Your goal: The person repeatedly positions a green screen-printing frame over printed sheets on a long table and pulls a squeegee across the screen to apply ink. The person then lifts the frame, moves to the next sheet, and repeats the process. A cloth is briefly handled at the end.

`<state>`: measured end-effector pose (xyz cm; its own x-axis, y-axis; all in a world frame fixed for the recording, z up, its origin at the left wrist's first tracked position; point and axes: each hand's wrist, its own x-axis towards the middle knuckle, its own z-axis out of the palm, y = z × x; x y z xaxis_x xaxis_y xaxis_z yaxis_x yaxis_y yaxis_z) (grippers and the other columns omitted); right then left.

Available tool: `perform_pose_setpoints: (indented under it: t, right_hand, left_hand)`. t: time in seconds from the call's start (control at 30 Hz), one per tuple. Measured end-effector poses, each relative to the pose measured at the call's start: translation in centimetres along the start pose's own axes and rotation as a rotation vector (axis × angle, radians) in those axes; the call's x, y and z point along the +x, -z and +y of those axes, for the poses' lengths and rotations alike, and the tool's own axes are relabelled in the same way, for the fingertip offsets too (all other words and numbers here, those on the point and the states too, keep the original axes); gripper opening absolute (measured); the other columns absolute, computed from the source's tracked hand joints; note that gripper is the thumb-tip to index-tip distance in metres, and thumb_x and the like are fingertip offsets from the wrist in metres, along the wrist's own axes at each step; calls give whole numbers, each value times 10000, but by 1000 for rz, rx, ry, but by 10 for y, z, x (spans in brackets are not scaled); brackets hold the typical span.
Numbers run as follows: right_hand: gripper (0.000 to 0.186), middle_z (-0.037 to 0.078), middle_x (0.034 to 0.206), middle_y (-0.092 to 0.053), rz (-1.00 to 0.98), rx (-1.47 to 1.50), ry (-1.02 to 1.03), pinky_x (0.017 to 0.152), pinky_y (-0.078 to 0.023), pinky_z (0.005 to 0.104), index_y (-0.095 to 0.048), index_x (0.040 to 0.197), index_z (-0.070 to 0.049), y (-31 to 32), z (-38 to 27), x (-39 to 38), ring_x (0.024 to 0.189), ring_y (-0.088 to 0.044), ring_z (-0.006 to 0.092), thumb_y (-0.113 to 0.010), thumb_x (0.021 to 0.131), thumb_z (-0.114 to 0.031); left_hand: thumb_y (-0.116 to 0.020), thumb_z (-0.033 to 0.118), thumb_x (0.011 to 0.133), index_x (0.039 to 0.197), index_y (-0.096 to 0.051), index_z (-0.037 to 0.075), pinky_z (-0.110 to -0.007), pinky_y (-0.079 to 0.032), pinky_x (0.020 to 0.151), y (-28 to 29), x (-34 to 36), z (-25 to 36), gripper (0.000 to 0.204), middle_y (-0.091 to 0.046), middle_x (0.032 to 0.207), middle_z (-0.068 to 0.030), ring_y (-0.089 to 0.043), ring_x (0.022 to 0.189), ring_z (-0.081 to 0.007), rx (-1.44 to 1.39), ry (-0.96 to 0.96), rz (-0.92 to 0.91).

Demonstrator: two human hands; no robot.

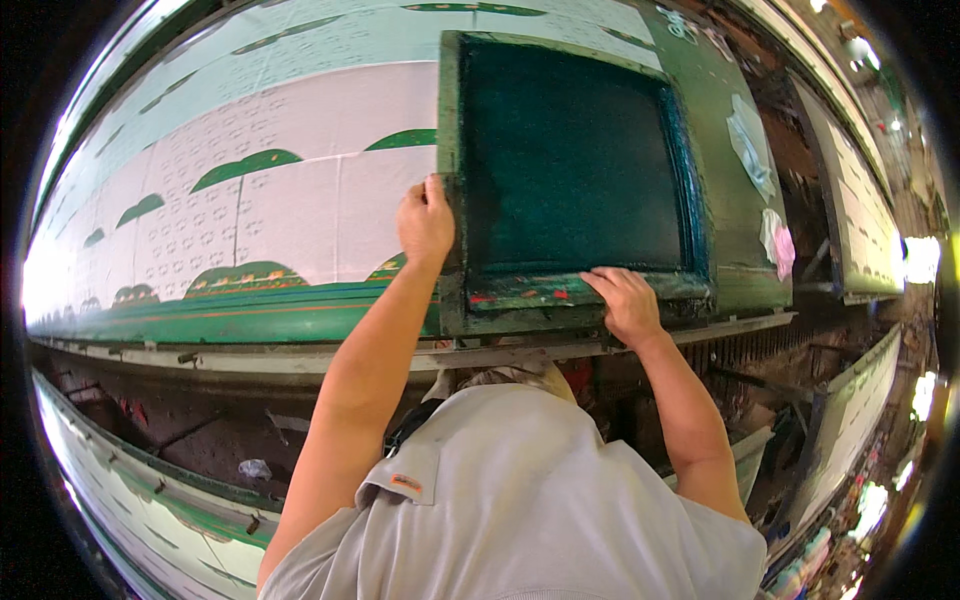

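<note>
A large rectangular screen-printing frame (450,120) lies on the long table in front of me, with dark teal ink smeared over its mesh (570,150) and red and green paint stains on its near rail. My left hand (426,225) is closed on the frame's left rail, near the lower corner. On the near rail, right of the middle, my right hand (630,305) grips with its fingers over the inner edge. Pale printed cloth (300,200) stretches flat to the left of the frame, carrying green dome shapes and rows of small motifs. The frame hides whatever lies beneath it.
A metal rail (240,357) runs along the table's near edge. Right of the frame, a light blue rag (750,145) and a pink-and-white cloth (780,245) lie at the table's end. Other long tables (190,490) stand close behind me and to the right.
</note>
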<state>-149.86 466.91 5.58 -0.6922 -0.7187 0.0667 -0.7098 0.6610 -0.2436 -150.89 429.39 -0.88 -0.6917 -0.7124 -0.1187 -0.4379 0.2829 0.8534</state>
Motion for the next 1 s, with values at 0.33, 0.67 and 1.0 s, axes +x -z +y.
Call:
perform_pose_setpoints:
  t: [0.33,0.67,1.0]
  right_hand:
    - [510,110,1266,-757,129,-85,103,977,-548,482,-750,1386,-106,-22,95,147,1178,-722,332,-641,923,76]
    - [421,91,1149,-745,209,-173,82,945,-561,498,-756,1364,-179,-34,202,343,1107,-732,329,-616,990,-42]
    - [524,124,1186,-775,132,-87,1,998,-611,536,-767,1388,-197,-5,241,435,1139,-747,377,-603,948,35]
  left_hand:
    - [-558,480,1141,1157,-760,-56,-521,-537,910,-3,0,3,573,-760,1061,-292,-715,1023,-476,-5,17,48]
    - [-604,400,1154,1017,-732,-69,-473,-482,735,-6,-1,13,505,-679,821,-187,-630,771,-319,132,44,135]
    - [-643,367,1151,1038,-739,-59,-409,-474,724,-5,-2,10,451,-624,785,-115,-564,754,-217,78,129,188]
